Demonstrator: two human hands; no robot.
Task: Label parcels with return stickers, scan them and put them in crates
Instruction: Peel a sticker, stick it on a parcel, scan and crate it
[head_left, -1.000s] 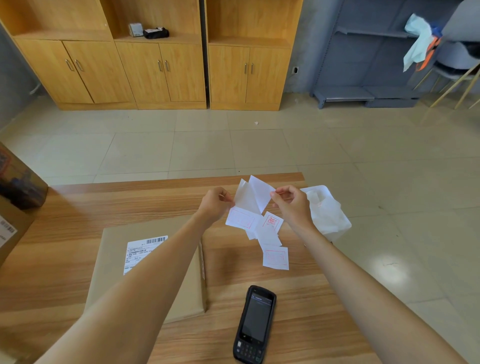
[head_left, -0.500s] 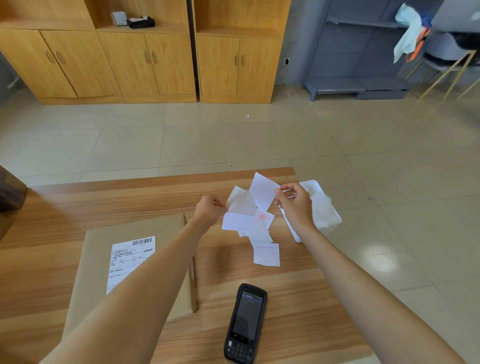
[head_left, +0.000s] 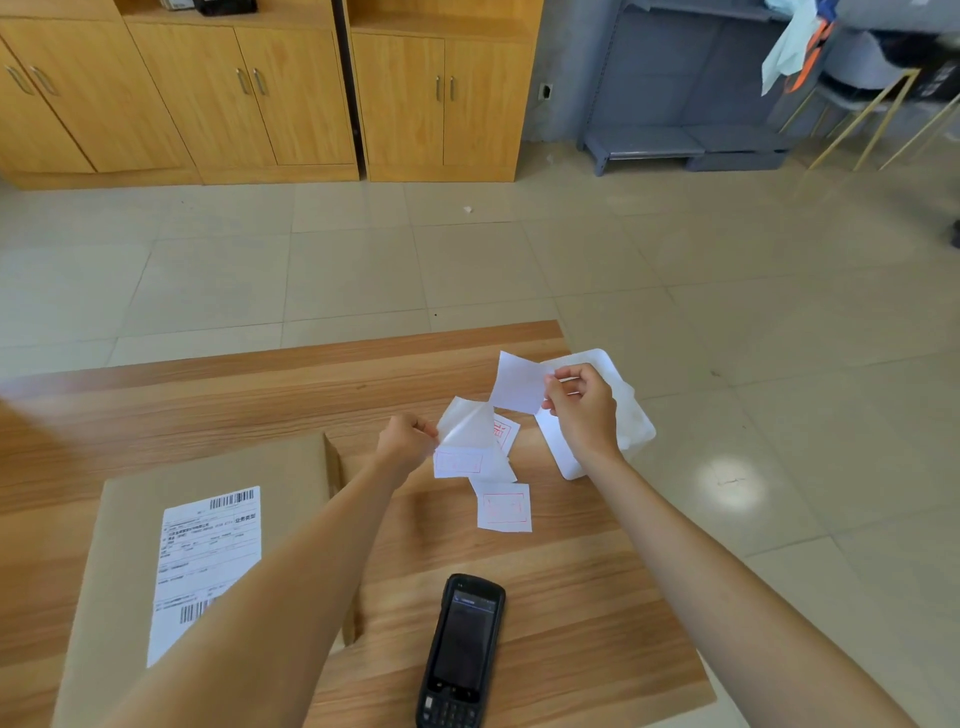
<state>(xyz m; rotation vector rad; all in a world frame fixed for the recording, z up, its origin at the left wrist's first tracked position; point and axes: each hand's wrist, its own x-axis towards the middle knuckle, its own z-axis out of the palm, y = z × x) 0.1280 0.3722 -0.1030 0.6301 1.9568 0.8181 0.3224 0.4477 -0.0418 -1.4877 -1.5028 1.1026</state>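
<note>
One handheld scanner (head_left: 462, 654), black, screen up, lies nearest on the wooden table (head_left: 208, 400), untouched by either hand.

One parcel (head_left: 130, 519), flat brown cardboard, lies to the left of the scanner, part-covered by the left forearm. It carries a white shipping label (head_left: 208, 561) with barcodes; no return sticker shows on it. Judged from this: labelling is not yet done on this parcel, and scanning and crating are both left. No crate is in view.

One loose return sticker (head_left: 505, 506), white with a red frame, lies flat on the table between the forearms.

One left hand (head_left: 405, 441), arm reaching forward over the parcel's far corner, thumb and fingers pinching the edge of the sticker strip (head_left: 467, 447), whose glossy backing curls upward where a sticker appears to have come off.

One right hand (head_left: 584, 410), raised a little higher and farther out, fingertips pinching a white peeled sticker (head_left: 517, 384) by its right edge, blank side toward the camera. The sticker is held apart from the strip, over the table's far right corner.

One white bag (head_left: 631, 431) hangs at that corner, behind the right hand.

Beyond: tiled floor (head_left: 363, 270), wooden cupboards (head_left: 291, 93), grey shelving (head_left: 675, 93).
</note>
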